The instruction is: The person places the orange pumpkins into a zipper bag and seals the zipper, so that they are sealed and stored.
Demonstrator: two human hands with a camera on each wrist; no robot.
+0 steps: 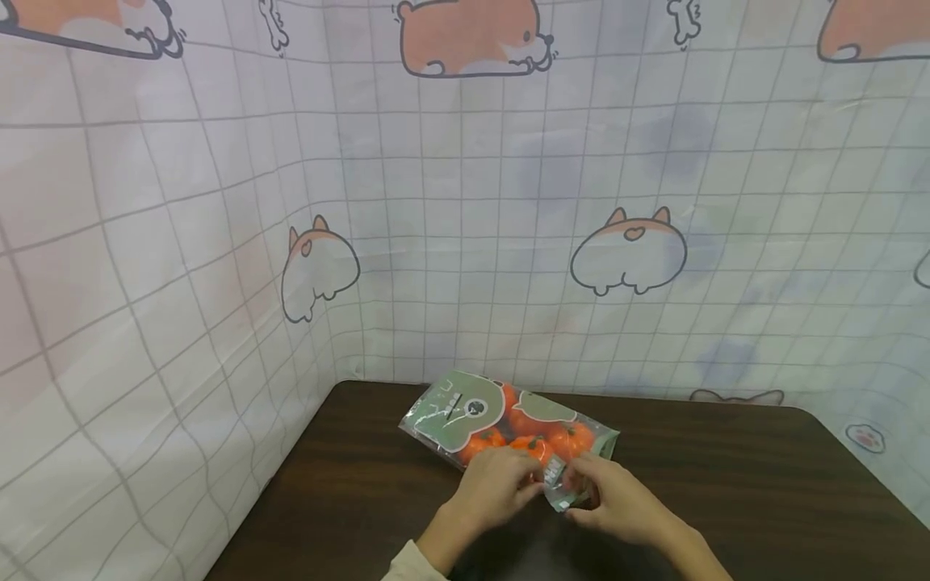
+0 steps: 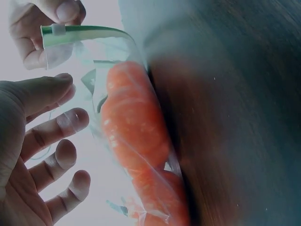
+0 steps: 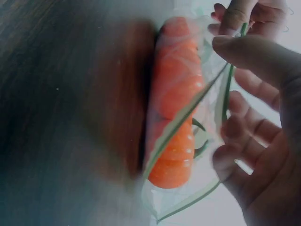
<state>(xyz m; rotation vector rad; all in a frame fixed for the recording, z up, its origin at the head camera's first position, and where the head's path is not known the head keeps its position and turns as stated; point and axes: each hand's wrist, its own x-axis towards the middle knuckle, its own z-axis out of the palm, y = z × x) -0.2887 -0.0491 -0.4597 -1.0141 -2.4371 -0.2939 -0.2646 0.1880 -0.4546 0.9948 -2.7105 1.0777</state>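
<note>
A clear plastic zip bag (image 1: pixel 479 411) with a green bear print lies slanted on the dark table. Inside are several orange pumpkin-like pieces (image 1: pixel 570 440) with ribbed, shiny skins. My left hand (image 1: pixel 497 486) pinches the bag's near edge between thumb and forefinger, its other fingers loosely bent. On the right side of the same edge, my right hand (image 1: pixel 621 499) grips the green zip strip (image 3: pixel 176 127) between thumb and forefinger. Its other fingers lie behind the strip. A clear slider (image 2: pixel 58 29) sits at the strip's end by the right fingertips. The two strips spread apart in the right wrist view.
The dark wooden table (image 1: pixel 349 484) runs out to both sides of the bag. A white gridded cloth (image 1: pixel 465 177) with cartoon dogs hangs behind it and along the left side. More of that cloth shows at the right edge.
</note>
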